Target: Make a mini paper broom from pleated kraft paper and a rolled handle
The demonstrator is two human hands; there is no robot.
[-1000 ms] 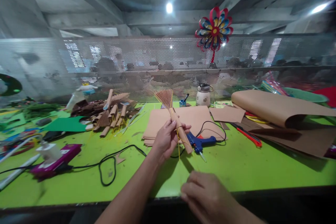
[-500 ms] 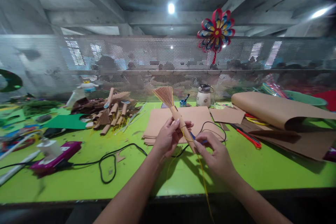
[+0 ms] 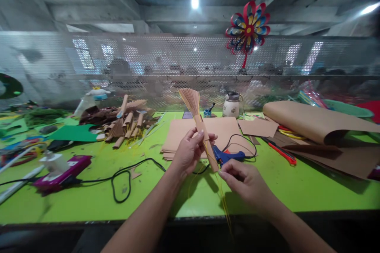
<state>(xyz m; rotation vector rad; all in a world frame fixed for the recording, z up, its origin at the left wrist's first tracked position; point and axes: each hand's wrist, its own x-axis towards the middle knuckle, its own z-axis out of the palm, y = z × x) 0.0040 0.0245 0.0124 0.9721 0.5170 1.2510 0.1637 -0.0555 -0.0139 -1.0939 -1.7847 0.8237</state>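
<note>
My left hand (image 3: 192, 148) is closed around a rolled brown paper tube with a pleated fan top (image 3: 192, 102), held tilted above the table. Thin yellow string (image 3: 223, 197) crosses the tube and dangles below its lower end in loose strands. My right hand (image 3: 245, 180) is pinched beside that lower end, with the string at its fingertips. Just behind the tube lies a blue glue gun (image 3: 228, 155), partly covered by it. Under and behind my hands rests a stack of brown paper sheets (image 3: 175, 136).
Finished-looking paper rolls (image 3: 129, 124) are piled at the left back. A purple power strip (image 3: 63, 174) and black cable (image 3: 121, 172) lie at left. At right are a red cutter knife (image 3: 282, 152) and a large brown paper roll (image 3: 303, 118). A white bottle (image 3: 231, 106) stands behind.
My right hand has moved slightly down and right, off the tube's lower end. The tube has tilted a little more upright, and the glue gun shows more.
</note>
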